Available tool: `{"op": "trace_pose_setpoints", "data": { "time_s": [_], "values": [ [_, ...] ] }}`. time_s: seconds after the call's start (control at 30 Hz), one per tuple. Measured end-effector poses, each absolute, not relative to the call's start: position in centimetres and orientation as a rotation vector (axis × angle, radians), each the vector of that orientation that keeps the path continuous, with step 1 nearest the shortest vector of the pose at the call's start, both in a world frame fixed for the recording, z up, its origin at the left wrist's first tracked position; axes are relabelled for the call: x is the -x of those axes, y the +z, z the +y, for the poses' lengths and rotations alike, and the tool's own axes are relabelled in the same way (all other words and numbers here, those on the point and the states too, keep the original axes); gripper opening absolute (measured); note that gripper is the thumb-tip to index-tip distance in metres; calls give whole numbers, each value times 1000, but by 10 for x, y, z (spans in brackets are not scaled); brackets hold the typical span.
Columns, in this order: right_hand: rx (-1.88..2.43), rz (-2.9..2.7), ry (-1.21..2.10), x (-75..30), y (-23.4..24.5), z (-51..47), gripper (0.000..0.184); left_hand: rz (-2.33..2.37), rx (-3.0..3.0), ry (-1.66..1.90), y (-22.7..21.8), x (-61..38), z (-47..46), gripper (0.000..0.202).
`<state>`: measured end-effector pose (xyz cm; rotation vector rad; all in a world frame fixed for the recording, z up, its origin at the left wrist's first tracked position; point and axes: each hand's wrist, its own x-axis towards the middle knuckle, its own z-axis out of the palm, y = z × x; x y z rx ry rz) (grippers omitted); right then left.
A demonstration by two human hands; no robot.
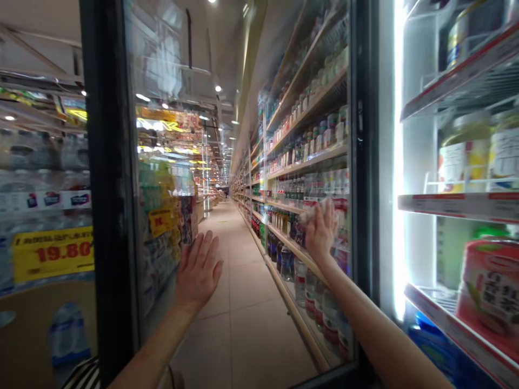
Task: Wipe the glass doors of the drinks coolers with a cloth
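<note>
An opened cooler door with a dark frame [111,205] and a glass pane [243,270] stands in front of me. My left hand [198,270] lies flat against the pane, left of its middle, fingers stretched and holding nothing. Higher up on the right half, my right hand [323,232] is pressed to the glass. A pale, crumpled cloth [308,216] shows beside its fingers, partly hidden by the hand and smeared by motion; its exact kind is hard to make out.
Lit cooler shelves [458,204] with drinks and a red carton pack [492,286] are at right. At left are bottle packs [44,162] and a yellow price sign [52,254]. A tiled aisle and bottle shelves appear in the pane, seen through or reflected.
</note>
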<state>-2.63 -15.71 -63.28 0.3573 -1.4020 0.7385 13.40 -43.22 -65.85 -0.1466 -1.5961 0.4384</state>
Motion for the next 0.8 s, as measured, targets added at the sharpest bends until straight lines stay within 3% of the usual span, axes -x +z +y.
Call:
{"op": "trace_pose_setpoints", "data": {
  "time_s": [0.13, 0.33, 0.53, 0.7, 0.8],
  "values": [
    [-865, -1440, 329, 17, -631, -159, 43, -1593, 154, 404, -658, -133, -432, 66],
    [-276, -1377, 730, 25, -602, -156, 48, -1574, 177, 429, -657, -132, -434, 67],
    [-935, -1360, 269, -8, -620, -203, 40, -1580, 176, 448, -657, -133, -435, 68],
    [-389, -1361, 671, 7, -602, -189, 44, -1593, 146, 427, -659, -133, -432, 67],
    [-459, -1357, 630, -6, -601, -213, 45, -1592, 145, 449, -659, -134, -432, 68]
  ]
}}
